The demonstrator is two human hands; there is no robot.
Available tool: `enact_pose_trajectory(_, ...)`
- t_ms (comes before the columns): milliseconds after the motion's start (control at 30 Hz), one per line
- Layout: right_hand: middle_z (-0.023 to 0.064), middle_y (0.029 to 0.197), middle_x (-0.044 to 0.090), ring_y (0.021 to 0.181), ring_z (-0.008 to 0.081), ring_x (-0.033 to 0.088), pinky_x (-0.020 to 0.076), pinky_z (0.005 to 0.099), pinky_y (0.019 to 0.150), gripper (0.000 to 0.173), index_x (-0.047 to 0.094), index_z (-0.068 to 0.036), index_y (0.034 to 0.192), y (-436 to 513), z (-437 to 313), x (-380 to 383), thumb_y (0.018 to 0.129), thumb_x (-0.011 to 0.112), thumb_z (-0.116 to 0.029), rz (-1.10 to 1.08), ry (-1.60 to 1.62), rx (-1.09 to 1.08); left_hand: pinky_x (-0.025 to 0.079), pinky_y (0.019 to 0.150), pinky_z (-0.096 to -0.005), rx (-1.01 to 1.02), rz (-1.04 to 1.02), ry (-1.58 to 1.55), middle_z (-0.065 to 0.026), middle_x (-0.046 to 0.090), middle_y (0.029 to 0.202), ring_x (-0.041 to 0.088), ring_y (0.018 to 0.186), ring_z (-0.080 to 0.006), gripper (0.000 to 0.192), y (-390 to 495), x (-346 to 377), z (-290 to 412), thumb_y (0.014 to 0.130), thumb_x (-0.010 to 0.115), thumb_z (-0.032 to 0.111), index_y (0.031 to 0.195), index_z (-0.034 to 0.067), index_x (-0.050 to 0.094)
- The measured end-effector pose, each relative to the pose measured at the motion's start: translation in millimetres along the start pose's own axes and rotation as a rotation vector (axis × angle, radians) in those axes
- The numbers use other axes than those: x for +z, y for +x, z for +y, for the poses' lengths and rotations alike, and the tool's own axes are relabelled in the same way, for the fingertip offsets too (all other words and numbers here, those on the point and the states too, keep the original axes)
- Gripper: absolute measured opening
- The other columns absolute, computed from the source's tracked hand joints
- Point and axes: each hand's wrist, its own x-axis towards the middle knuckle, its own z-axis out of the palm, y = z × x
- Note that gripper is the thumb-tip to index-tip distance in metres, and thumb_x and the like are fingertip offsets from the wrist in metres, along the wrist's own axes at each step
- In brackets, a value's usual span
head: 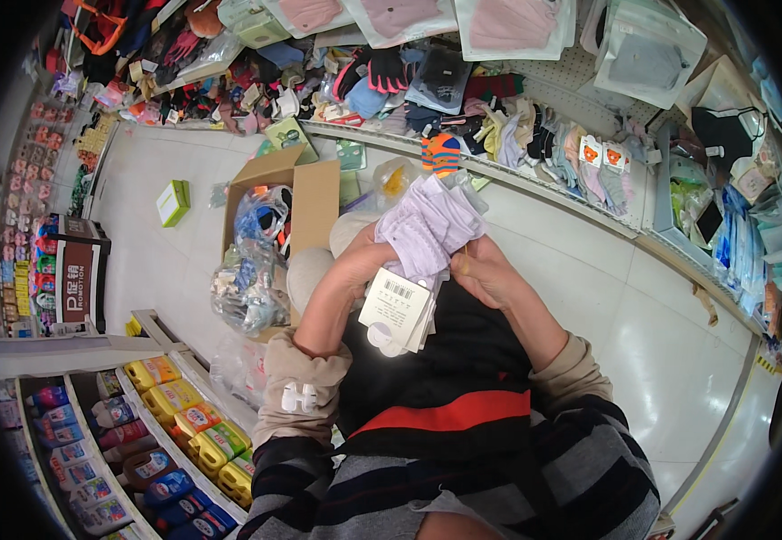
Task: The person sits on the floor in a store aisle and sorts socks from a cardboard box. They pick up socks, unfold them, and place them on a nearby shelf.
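A bundle of lilac socks is held up over my lap. My left hand grips its left side, partly hidden under the fabric. On the other side, my right hand pinches the bundle's lower right edge, with a thin yellow band at the fingers. Cream card tags hang from the socks towards me; the top one bears print and a barcode. A black apron covers my lap below them.
An open cardboard box with bagged goods stands to the left. Ahead runs a low shelf crowded with socks and gloves. A green box lies on the floor. Detergent bottles line a shelf at lower left.
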Motion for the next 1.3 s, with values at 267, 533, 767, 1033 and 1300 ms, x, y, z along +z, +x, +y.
enact_pose_trajectory(267,0.0087,0.151,0.016,0.134,0.021,0.032,0.0297,0.0348,0.108,0.134,-0.004,-0.016,0.15,-1.8,-15.9,15.5,0.052,0.086,0.0,0.12,-0.752,-0.099,0.051,0.083,-0.0294,0.045,-0.013,-0.084,-0.0074,0.062,0.115,0.062,0.098,-0.0171,0.054,5.8,11.9,-18.6,0.081,0.067,0.021,0.128,0.001,0.051)
enact_pose_trajectory(533,0.0096,0.15,0.022,0.129,0.0203,0.038,0.0339,0.0333,0.106,0.132,0.003,-0.009,0.149,0.9,-10.9,28.2,0.049,0.089,-0.006,0.161,-0.881,-0.247,0.048,0.087,-0.0287,0.172,0.145,0.207,-0.0077,0.064,0.112,0.062,0.098,-0.0157,0.048,-0.3,21.5,-22.3,0.079,0.067,0.015,0.123,0.001,0.054)
enact_pose_trajectory(767,0.01,0.145,0.03,0.123,0.0229,0.044,0.0355,0.034,0.103,0.128,0.009,-0.011,0.149,7.4,-26.0,30.9,0.049,0.089,-0.008,0.226,-0.98,-0.277,0.051,0.077,-0.0336,0.242,0.333,0.777,-0.0117,0.069,0.092,0.067,0.086,-0.0238,0.047,-2.8,19.9,-13.4,0.067,0.071,0.021,0.112,0.011,0.063)
enact_pose_trajectory(1033,0.0175,0.138,0.035,0.124,0.0254,0.04,0.033,0.0356,0.104,0.122,0.01,-0.013,0.149,7.8,-29.6,28.3,0.053,0.086,-0.011,0.085,-1.045,-0.06,0.051,0.073,-0.0387,0.184,0.345,1.289,-0.0142,0.068,0.086,0.065,0.084,-0.0314,0.051,-18.2,36.8,11.1,0.061,0.076,0.034,0.106,0.012,0.066)
enact_pose_trajectory(1300,0.0108,0.122,0.051,0.111,0.0196,0.052,0.0386,0.0332,0.099,0.109,0.016,-0.015,0.148,0.2,-40.8,9.9,0.06,0.079,-0.009,-0.04,-0.648,0.195,0.047,0.072,-0.0298,0.239,-0.316,0.639,-0.008,0.064,0.083,0.06,0.076,-0.0164,0.05,-16.2,3.9,12.7,0.066,0.082,0.029,0.104,0.004,0.063)
